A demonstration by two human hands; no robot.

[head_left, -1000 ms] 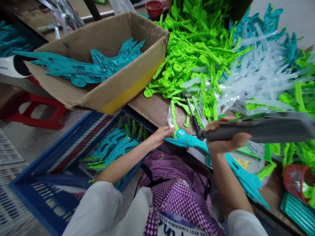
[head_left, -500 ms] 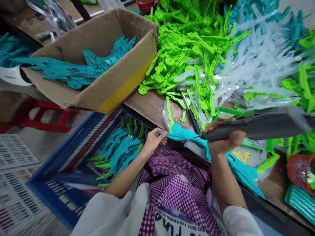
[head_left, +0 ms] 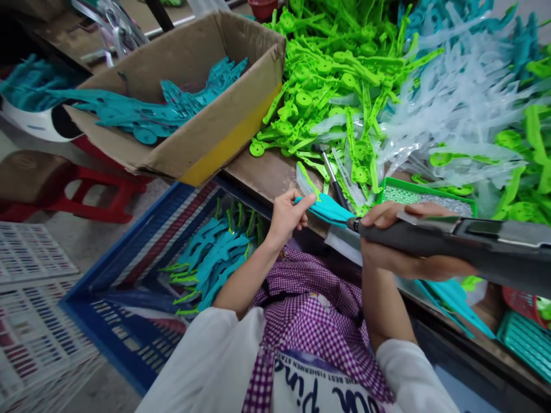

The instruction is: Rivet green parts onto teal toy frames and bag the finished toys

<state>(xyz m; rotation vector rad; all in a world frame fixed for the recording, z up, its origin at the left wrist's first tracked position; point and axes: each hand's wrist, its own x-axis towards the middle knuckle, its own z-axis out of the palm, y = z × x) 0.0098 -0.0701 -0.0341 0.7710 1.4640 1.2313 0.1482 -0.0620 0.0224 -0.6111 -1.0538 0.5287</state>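
The teal plastic part (head_left: 329, 209) is a flat, glossy moulding with a pointed end, held over the near edge of the tabletop (head_left: 262, 172); its middle is hidden under the tool. Compared with half a second earlier, it sits higher and more edge-on, and its round eye no longer shows. The left hand (head_left: 286, 217) pinches the pointed tip, while the right hand (head_left: 400, 246) is closed around the grey power screwdriver (head_left: 451, 241), whose bit meets the part just right of that pinch.
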